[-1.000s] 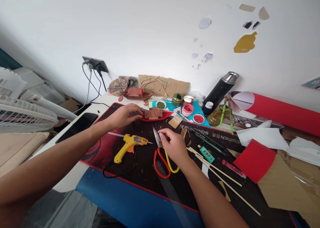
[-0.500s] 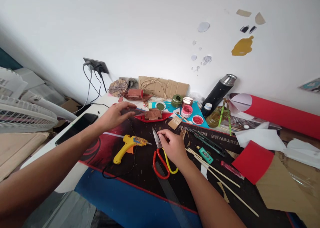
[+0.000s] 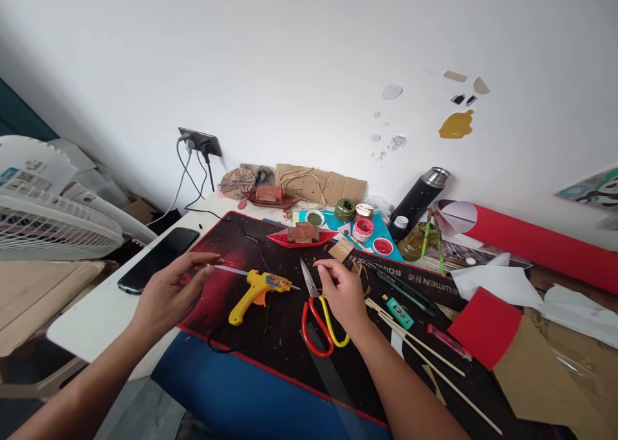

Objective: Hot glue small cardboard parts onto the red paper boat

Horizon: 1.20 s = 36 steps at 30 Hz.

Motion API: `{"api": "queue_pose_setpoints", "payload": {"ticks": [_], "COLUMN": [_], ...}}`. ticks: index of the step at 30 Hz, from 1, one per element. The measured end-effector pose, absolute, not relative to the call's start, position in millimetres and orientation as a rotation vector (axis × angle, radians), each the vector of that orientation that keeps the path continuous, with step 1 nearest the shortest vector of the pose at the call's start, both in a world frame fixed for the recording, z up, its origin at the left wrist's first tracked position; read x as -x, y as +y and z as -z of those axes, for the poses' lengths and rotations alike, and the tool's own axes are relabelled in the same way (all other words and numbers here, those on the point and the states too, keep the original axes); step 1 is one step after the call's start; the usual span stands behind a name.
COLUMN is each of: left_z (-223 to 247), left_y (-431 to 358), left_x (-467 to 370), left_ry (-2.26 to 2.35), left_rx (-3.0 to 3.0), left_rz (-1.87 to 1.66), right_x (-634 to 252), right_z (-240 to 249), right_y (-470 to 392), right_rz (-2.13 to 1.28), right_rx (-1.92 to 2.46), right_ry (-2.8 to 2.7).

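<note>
Phone (image 3: 159,259) is seen just beyond the left fingers; knocks should be avoided there. Left hand (image 3: 161,295): fingers loosely spread, nothing held, raised by the left edge of the mat (image 3: 222,240). Stick (image 3: 232,271): rear end right at the left fingertips; contact can't be told, so snagging should be guarded against. Gun (image 3: 258,293): laid on its side right of the left fingers, nozzle aimed toward the right fingers. Heat can't be read; nozzle best treated as hot, gun best taken by its handle. Boat (image 3: 303,236): set upright beyond the right fingers, slightly left. Cabin looks lightly built, so hull should be gripped instead. Scissors (image 3: 311,285): just left of the right fingers, tip pointed away. Best lifted by the loops; blade should be cleared by the knuckles. Right hand (image 3: 342,285): thumb and index pinched together; whether a scrap is caught between can't be told. A light pinch would suit anything that small. Cutter (image 3: 404,290): right of the right fingers, blade state unclear, should be checked.
</note>
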State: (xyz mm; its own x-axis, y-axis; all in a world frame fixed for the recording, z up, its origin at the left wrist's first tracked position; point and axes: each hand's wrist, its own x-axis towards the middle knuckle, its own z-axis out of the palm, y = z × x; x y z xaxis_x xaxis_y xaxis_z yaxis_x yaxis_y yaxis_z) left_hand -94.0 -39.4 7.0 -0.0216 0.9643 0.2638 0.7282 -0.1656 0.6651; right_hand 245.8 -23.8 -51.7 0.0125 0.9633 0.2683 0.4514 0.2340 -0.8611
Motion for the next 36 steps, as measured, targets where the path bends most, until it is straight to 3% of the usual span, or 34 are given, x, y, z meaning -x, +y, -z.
{"api": "queue_pose_setpoints", "payload": {"ticks": [14, 28, 36], "left_z": [48.0, 53.3, 50.8], "left_y": [-42.2, -39.6, -37.7], "left_x": [89.0, 86.2, 82.0], "left_ry": [1.761, 1.824, 1.916], "left_rx": [-1.874, -1.76, -1.82], "left_rz": [-1.227, -1.235, -1.18], "right_x": [-259.1, -295.8, -301.9], "right_z": [20.9, 34.8, 31.4], "right_y": [-43.6, -60.5, -55.4], "right_rz": [-0.725, -0.471, -0.34], "right_rx": [1.305, 1.34, 1.306], "right_ry": [-1.499, -1.363, -1.553]}}
